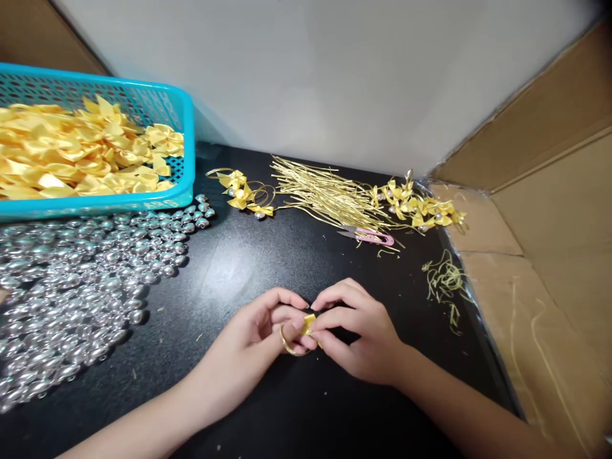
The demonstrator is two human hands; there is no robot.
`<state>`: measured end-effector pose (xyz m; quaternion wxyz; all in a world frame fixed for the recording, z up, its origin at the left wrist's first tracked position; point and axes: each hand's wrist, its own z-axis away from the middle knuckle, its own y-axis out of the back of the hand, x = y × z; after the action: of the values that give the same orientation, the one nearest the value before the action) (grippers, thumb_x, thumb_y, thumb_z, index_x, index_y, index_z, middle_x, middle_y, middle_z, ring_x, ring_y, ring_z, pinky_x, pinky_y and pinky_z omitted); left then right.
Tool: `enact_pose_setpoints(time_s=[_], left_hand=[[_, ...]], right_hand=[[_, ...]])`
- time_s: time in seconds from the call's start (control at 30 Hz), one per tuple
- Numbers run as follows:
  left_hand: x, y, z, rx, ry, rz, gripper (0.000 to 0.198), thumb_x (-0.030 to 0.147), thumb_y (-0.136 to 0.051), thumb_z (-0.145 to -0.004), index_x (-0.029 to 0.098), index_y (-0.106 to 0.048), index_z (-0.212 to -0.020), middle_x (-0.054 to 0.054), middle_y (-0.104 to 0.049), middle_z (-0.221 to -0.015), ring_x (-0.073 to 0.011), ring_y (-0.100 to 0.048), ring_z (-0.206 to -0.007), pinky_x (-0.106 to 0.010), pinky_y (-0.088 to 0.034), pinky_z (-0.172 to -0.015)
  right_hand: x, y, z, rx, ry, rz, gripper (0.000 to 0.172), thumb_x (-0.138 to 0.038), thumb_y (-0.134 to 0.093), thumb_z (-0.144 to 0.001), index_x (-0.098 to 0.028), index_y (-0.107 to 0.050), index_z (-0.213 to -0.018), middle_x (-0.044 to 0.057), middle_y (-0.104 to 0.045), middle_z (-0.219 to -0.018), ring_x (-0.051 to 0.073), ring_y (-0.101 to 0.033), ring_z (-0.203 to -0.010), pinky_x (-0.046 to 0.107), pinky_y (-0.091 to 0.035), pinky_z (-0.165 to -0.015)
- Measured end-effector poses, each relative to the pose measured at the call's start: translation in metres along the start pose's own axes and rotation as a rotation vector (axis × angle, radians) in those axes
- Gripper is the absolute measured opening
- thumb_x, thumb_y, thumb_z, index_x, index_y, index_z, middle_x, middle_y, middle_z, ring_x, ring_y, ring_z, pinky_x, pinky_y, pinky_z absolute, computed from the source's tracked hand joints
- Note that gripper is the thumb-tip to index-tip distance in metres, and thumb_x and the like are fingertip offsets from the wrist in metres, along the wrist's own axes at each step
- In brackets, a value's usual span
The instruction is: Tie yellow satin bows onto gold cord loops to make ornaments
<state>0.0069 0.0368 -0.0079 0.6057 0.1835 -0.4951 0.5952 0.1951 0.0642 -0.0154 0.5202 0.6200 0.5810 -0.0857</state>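
Low over the black table, both hands meet at a small yellow ribbon bow [308, 323]. My left hand [270, 325] is closed, pinching the bow between thumb and fingers. A loop of gold cord [285, 344] curves out beside the left thumb. My right hand [361, 328] pinches the bow's right side with its thumb and fingertips. Much of the bow is hidden behind the fingers, and I cannot make out whether a bead is attached.
A blue basket [189, 146] of yellow bows stands at left, above many silver beads [71, 280]. Behind the hands lie gold cords [329, 191], pink thread snips [375, 237] and bow clusters [243, 191] [421, 207]. Thread scraps [445, 277] lie right, near cardboard [540, 217].
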Motion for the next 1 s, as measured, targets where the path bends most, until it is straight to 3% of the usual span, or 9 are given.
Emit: enact_pose_setpoints(time_s=[0.33,0.73,1.0], left_hand=[[-0.0036,0.0,-0.001,0.038,0.014,0.076,0.027,0.025,-0.079,-0.076,0.017,-0.057,-0.091,0.003,-0.07,-0.075,-0.0088,-0.064,-0.071,-0.018,-0.047,-0.066],[-0.0059,-0.001,-0.0015,0.051,-0.001,0.11,0.031,0.028,-0.081,-0.073,0.016,-0.056,-0.088,0.002,-0.069,-0.071,-0.0078,-0.06,-0.065,-0.017,-0.046,-0.062],[-0.0064,-0.0069,-0.0024,0.176,-0.023,0.06,0.035,0.02,-0.084,-0.065,0.017,-0.056,-0.086,0.002,-0.071,-0.069,-0.0085,-0.061,-0.062,-0.017,-0.047,-0.059]], right_hand=[[0.003,0.0009,0.0017,0.006,-0.011,-0.022,0.012,-0.009,-0.063,-0.077,-0.02,-0.067,-0.074,0.003,-0.067,-0.084,0.014,-0.061,-0.076,0.031,-0.05,-0.073],[0.0011,0.0027,0.0008,0.003,0.029,0.012,0.011,-0.012,-0.063,-0.079,-0.018,-0.069,-0.073,0.003,-0.067,-0.082,0.013,-0.06,-0.073,0.031,-0.048,-0.071],[0.0014,0.0022,0.0022,0.017,0.078,0.017,0.009,-0.011,-0.064,-0.079,-0.018,-0.066,-0.074,0.003,-0.068,-0.081,0.013,-0.059,-0.071,0.031,-0.047,-0.068]])
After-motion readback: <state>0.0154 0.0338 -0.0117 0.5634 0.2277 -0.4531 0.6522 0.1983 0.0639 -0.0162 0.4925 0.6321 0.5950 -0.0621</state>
